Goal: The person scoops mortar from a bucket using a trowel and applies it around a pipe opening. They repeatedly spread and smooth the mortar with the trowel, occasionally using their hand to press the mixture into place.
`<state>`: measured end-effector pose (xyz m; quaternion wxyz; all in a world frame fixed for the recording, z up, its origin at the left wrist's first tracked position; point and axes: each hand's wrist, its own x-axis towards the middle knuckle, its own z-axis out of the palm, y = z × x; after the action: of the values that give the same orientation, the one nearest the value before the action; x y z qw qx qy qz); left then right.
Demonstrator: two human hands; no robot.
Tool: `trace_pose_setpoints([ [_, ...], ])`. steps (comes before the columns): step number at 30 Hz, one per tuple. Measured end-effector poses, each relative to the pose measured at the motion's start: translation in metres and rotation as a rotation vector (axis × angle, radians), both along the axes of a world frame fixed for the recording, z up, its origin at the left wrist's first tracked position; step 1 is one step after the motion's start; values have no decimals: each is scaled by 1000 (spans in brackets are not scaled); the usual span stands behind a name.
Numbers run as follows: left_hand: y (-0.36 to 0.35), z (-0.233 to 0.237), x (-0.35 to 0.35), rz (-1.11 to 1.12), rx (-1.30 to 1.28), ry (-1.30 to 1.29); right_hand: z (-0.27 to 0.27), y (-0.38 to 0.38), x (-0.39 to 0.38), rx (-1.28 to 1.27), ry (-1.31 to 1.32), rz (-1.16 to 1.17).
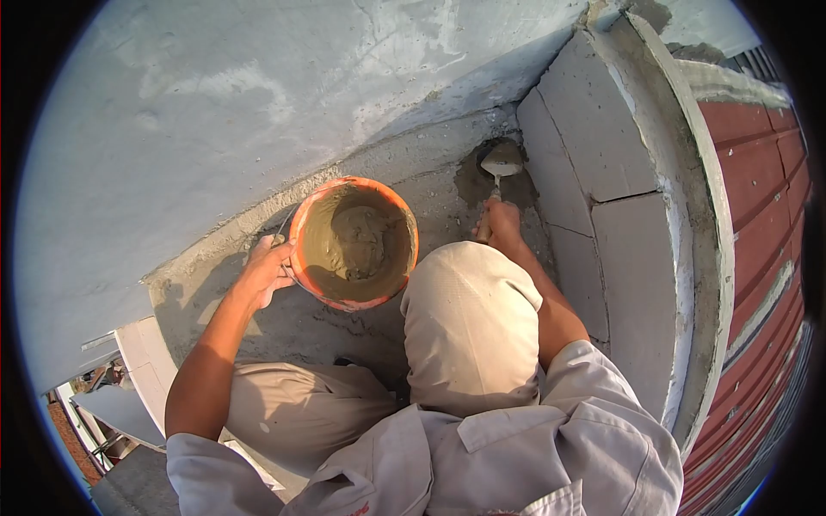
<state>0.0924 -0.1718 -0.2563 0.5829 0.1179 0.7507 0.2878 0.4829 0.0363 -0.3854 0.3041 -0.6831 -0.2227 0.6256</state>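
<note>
A trowel [499,170] is lying with its long axis running away from the person, its rounded metal blade pointing toward the grey wall [215,95] beyond the orange bucket [408,215] and its handle reaching back toward the knees. It is sitting to the right of the bucket and slightly beyond it, the blade resting over a dark, wet mortar patch [473,176] on the rough concrete floor [434,193]. The fingers of the right hand [504,222] are wrapping around the handle. The left hand [265,273] is touching the bucket's left side by its thin wire handle; I cannot tell whether those fingers are closing around the wire. The round bucket is holding thick, lumpy grey-brown mortar [360,241], which is also coating its inner wall. Farther right of the bucket, smooth, pale rectangular blocks [594,120] are standing with narrow joints between them.
</note>
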Motion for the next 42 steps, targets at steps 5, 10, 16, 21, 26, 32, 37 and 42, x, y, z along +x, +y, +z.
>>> trace_pose_setpoints([
  [5, -5, -7, -9, -8, 19, -56, -4, 5, -19, 39, 139, -35],
  [10, -12, -12, -13, 60, 57, -116, 13, 24, -49, 82, 253, -146],
  [16, -17, -15, -16, 103, 50, -74, 32, 50, -82, 93, 294, -339],
  [21, -22, -25, -29, 90, 54, -111, 39, 64, -91, 113, 313, -346],
  [26, -20, -27, -30, 92, 64, -113, 42, 61, -93, 132, 294, -338],
  [32, -14, -27, -28, 91, 55, -100, 52, 53, -88, 188, 325, -280],
  [37, -11, -24, -25, 92, 39, -90, 65, 43, -82, 168, 326, -276],
  [42, -8, -19, -22, 75, 31, -65, 87, 20, -55, 233, 409, -95],
])
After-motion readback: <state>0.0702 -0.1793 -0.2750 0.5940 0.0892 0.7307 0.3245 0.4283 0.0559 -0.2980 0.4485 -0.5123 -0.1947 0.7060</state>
